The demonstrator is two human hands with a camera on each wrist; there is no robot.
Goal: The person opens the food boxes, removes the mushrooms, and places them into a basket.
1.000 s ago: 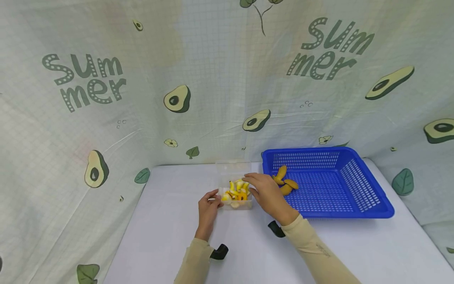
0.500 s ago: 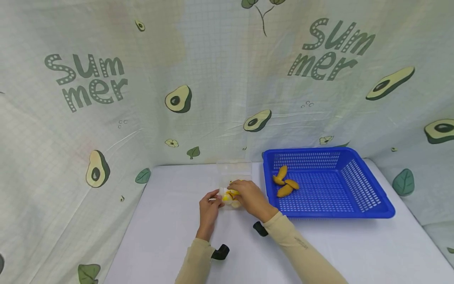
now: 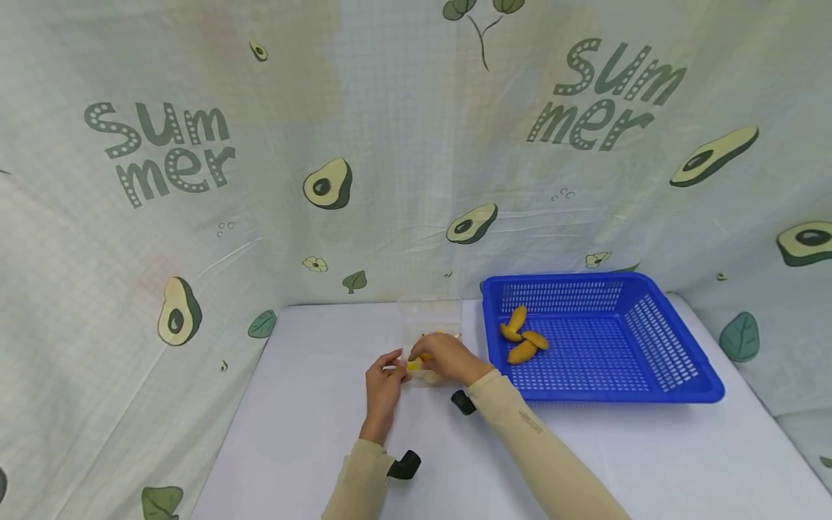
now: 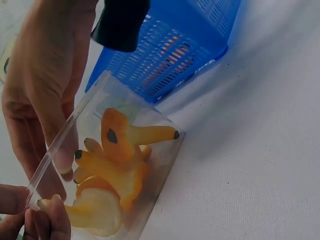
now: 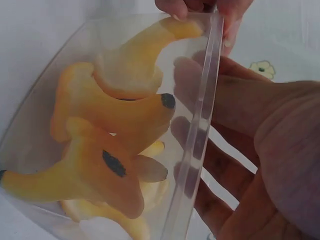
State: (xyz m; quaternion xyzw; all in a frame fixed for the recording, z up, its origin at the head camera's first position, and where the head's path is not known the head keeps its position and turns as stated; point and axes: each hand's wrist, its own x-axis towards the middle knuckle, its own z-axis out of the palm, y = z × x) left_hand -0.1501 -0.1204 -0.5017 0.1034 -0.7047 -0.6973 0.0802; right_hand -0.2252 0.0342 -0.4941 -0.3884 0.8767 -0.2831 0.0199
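Observation:
A clear plastic box (image 3: 432, 378) stands on the table with its lid raised at the back. Inside lie several small yellow toy bananas (image 5: 115, 125) with dark tips, some showing white, seen through the wall in both wrist views. My left hand (image 3: 383, 386) pinches the box's left edge between thumb and curled fingers. From the right, my right hand (image 3: 448, 357) reaches over the box with its fingers down inside, above or against the bananas. In the right wrist view those fingers are spread and loosely bent, with nothing visible between them.
A blue perforated basket (image 3: 604, 393) sits right of the box, with several brownish-yellow toy bananas (image 3: 522, 352) at its left end. A white cloth covers the table (image 3: 312, 404). Behind hangs a printed curtain (image 3: 390, 144) with avocados.
My right hand has moved left from the box's right side to over its contents, fingers dipping in. The left hand keeps its grip on the edge; the basket's bananas have not moved.

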